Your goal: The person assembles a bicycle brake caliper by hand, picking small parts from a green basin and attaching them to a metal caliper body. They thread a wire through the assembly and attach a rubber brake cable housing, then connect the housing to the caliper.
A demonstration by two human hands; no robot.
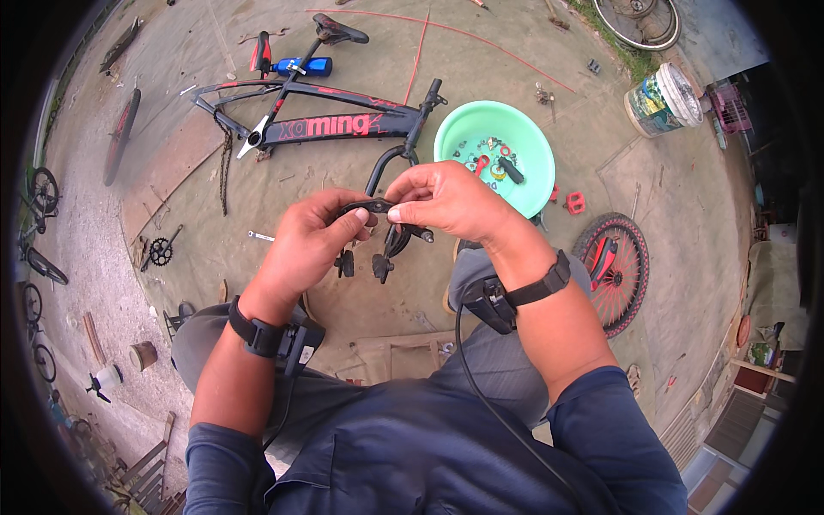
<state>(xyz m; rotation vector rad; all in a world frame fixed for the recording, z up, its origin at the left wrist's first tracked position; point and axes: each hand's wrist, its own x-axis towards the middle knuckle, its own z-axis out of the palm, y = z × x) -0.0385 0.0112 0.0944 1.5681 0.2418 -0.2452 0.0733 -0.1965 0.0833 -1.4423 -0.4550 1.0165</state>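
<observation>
Both hands point(378, 227) pinched on black brake caliper point(378, 245)

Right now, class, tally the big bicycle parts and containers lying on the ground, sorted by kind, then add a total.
Bicycle frame: 1
Red-spoked wheel: 1
Wheel near the grass: 1
Green bowl: 1
Bucket: 1
Total: 5
Both hands, left hand and right hand, hold a black brake part, not counted.

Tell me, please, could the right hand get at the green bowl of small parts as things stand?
Probably not yet: the right hand and left hand both grip the black brake part. The green bowl lies open just beyond, nothing between.
</observation>
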